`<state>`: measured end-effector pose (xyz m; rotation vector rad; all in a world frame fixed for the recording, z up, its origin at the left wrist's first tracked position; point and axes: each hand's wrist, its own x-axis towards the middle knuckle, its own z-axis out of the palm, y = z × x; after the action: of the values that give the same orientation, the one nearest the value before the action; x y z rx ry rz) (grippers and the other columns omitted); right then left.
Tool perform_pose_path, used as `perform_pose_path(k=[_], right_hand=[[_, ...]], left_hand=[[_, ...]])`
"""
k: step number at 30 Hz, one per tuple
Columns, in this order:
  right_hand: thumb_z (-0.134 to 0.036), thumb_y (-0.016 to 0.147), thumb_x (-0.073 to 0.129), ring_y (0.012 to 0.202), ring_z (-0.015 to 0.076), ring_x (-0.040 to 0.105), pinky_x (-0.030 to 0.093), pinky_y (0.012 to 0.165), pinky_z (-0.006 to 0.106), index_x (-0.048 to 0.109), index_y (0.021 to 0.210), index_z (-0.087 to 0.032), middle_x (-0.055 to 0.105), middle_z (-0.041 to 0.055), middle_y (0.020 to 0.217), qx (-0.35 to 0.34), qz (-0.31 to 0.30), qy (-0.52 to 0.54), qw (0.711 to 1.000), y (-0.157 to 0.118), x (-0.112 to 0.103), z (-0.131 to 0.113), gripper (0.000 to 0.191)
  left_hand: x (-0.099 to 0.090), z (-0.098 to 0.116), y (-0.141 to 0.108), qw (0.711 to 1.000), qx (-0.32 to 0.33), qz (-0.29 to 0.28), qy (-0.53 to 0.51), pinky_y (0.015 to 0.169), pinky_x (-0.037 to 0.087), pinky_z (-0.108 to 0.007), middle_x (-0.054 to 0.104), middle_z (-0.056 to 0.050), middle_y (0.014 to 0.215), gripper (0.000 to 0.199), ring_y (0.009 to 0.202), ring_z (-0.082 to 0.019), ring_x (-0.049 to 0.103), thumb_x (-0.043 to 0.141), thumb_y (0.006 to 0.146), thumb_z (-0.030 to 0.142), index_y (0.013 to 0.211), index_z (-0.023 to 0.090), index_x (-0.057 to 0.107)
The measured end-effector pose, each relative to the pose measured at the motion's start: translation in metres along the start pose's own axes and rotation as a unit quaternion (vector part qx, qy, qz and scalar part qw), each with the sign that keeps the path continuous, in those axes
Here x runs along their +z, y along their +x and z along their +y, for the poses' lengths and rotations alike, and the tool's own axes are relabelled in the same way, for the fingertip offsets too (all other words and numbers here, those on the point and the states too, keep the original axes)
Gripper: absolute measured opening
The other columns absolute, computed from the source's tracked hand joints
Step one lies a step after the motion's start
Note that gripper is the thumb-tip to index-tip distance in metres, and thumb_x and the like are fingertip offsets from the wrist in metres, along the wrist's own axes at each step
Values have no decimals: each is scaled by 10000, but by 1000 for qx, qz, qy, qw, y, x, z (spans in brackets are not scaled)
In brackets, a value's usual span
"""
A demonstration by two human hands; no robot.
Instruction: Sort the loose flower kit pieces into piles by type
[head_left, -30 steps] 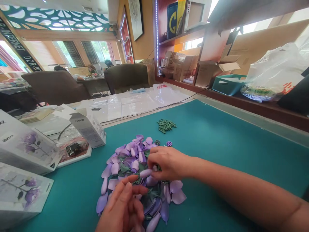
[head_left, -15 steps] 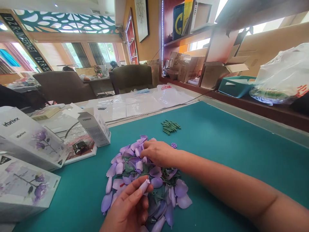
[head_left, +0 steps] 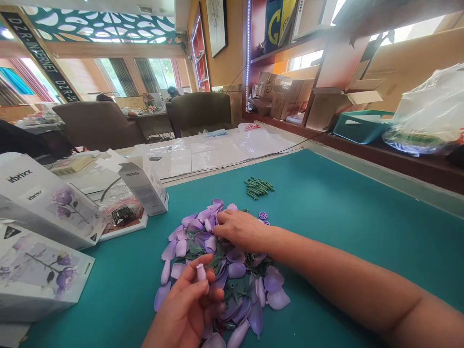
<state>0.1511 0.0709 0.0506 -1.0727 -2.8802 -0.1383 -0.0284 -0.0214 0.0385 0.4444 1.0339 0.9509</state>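
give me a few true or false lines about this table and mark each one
The left hand holds a pale purple petal in its fingers. True.
The right hand rests on the bundle of green stems. False: it is on the pile of purple petals, and the stems lie apart, beyond the pile.
The pile lies on a teal mat. True.
The flower-printed boxes are to the right of the pile. False: they are to its left.

A pale purple bud (head_left: 200,272) stands upright above heaped lilac petals (head_left: 237,269).
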Motion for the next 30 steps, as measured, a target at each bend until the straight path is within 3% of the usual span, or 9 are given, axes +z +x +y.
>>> perform_pose_path(k=[10,20,25,30], right_hand=[[-163,850,579,887,201,462,410,714,304,599,963,-147,557,95,1012,-15,10,2,1000,0,9,5,116],[-150,917,465,874,201,493,409,736,331,560,932,-140,571,102,967,49,38,4,998,0,8,6,96],[-271,934,481,817,166,539,390,725,286,552,951,-144,620,61,899,80,68,151,983,-4,-12,-8,147],[-306,914,514,793,144,573,380,678,249,572,994,-162,654,30,891,40,53,276,959,-10,-30,-36,175]], left_hand=[[4,5,-2,999,20,50,-5,510,533,-264,607,-9,713,169,563,-135,604,622,783,193,951,166,622],[10,8,-4,996,16,85,4,535,568,-306,677,-68,794,136,619,-187,675,499,867,147,963,151,596],[6,8,-4,997,26,73,8,581,570,-304,680,-76,859,125,690,-186,677,538,849,142,947,159,614],[4,6,-5,999,45,14,6,603,550,-253,646,-28,924,166,739,-143,624,656,795,243,956,207,644]])
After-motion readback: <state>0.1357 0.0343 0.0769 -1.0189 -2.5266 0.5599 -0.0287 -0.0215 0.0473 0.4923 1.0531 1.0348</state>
